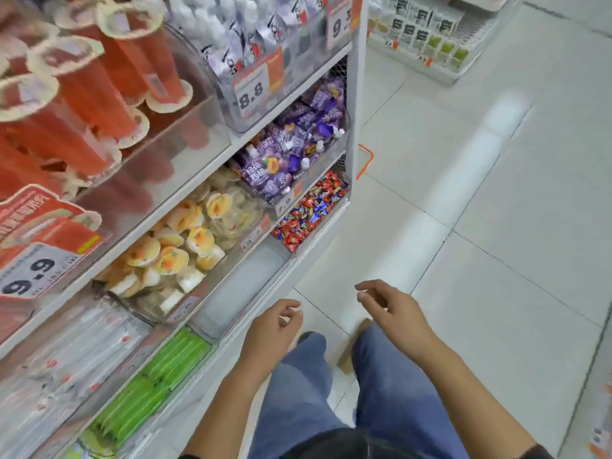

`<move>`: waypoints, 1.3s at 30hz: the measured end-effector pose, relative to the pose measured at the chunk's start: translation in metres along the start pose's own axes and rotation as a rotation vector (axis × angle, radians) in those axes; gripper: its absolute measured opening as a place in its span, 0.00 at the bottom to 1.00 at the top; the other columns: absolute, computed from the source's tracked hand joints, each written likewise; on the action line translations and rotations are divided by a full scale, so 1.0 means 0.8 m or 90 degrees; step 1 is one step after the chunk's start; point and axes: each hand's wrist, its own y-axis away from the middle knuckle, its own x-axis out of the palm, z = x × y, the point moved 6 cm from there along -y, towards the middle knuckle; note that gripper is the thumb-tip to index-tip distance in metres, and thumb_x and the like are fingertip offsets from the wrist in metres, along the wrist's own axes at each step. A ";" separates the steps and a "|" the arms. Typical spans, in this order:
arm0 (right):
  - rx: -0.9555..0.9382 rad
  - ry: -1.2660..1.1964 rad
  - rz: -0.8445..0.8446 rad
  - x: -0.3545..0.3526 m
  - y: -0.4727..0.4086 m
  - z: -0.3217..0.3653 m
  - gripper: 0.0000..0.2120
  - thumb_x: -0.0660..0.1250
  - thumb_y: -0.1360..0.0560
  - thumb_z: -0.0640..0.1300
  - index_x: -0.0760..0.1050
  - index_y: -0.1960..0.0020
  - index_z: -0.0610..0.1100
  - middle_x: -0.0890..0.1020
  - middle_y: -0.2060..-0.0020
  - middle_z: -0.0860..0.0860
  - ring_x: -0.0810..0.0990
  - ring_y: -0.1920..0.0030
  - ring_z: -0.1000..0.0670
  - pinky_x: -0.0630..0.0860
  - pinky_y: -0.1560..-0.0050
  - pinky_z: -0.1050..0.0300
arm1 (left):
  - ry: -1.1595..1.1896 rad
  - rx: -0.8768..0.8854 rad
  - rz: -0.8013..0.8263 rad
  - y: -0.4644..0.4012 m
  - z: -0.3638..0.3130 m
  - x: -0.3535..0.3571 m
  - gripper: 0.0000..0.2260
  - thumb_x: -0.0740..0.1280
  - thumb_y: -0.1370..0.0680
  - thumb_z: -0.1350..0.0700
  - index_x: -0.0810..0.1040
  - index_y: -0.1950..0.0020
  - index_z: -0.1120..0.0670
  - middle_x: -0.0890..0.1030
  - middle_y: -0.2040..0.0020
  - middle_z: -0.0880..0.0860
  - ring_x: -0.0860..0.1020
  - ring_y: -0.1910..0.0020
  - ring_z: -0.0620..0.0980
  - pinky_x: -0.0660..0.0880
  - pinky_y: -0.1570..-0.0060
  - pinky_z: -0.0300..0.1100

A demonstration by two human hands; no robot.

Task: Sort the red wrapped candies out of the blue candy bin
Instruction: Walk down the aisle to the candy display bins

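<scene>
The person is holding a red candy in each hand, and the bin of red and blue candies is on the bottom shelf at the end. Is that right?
Not quite. The head view shows both hands empty: the left hand and right hand hang loosely curled above the floor, holding nothing. The rest is right: the bin of red and blue candies sits on the bottom shelf at the end.

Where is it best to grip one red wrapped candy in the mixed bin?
Probably pinch a red candy lying on top near the front of the candy bin, coming from above, since the bin is open-topped and the pieces lie loosely heaped. Both hands hold nothing.
</scene>
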 end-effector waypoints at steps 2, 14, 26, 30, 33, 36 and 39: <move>0.000 0.016 0.035 -0.008 -0.034 0.001 0.08 0.61 0.21 0.53 0.77 0.45 0.56 0.82 0.58 0.58 0.78 0.55 0.60 0.74 0.51 0.61 | 0.023 0.001 -0.033 -0.021 -0.021 -0.014 0.07 0.63 0.21 0.48 0.77 0.45 0.41 0.81 0.53 0.45 0.78 0.54 0.42 0.75 0.54 0.37; -0.133 0.186 0.198 -0.057 -0.273 -0.020 0.09 0.61 0.21 0.52 0.77 0.44 0.53 0.83 0.55 0.55 0.81 0.53 0.54 0.76 0.53 0.59 | 0.119 -0.095 -0.230 -0.144 -0.062 0.007 0.06 0.65 0.21 0.50 0.77 0.46 0.42 0.81 0.56 0.44 0.77 0.58 0.41 0.73 0.55 0.36; -0.708 0.471 0.072 0.033 -0.547 -0.107 0.18 0.59 0.26 0.55 0.83 0.50 0.47 0.85 0.59 0.49 0.84 0.59 0.47 0.79 0.61 0.59 | -0.124 -0.082 -0.390 -0.391 0.051 0.120 0.13 0.66 0.22 0.51 0.79 0.39 0.53 0.81 0.44 0.52 0.78 0.44 0.53 0.74 0.44 0.43; -0.885 0.472 0.013 0.111 -0.603 -0.169 0.23 0.55 0.24 0.57 0.83 0.52 0.43 0.84 0.58 0.46 0.84 0.58 0.44 0.80 0.58 0.54 | -0.305 0.056 -0.498 -0.463 0.108 0.156 0.17 0.61 0.26 0.46 0.82 0.49 0.56 0.81 0.55 0.53 0.79 0.55 0.53 0.78 0.59 0.43; -0.965 0.395 -0.042 0.140 -0.627 -0.195 0.15 0.66 0.27 0.54 0.83 0.55 0.42 0.83 0.61 0.47 0.82 0.61 0.44 0.76 0.57 0.52 | -0.396 0.186 -0.655 -0.481 0.123 0.172 0.17 0.63 0.25 0.46 0.83 0.57 0.57 0.81 0.61 0.53 0.73 0.57 0.49 0.70 0.57 0.40; -1.026 0.329 -0.103 0.147 -0.633 -0.202 0.12 0.70 0.27 0.52 0.82 0.59 0.42 0.82 0.64 0.47 0.81 0.64 0.44 0.73 0.59 0.51 | -0.475 0.261 -0.710 -0.484 0.133 0.183 0.16 0.64 0.24 0.46 0.83 0.55 0.57 0.82 0.61 0.53 0.74 0.59 0.50 0.70 0.56 0.41; -1.047 0.295 -0.113 0.152 -0.636 -0.205 0.12 0.71 0.26 0.50 0.82 0.59 0.41 0.82 0.64 0.46 0.81 0.65 0.42 0.75 0.64 0.48 | -0.538 0.255 -0.712 -0.488 0.137 0.186 0.15 0.62 0.24 0.47 0.81 0.56 0.56 0.81 0.63 0.52 0.76 0.62 0.52 0.68 0.61 0.42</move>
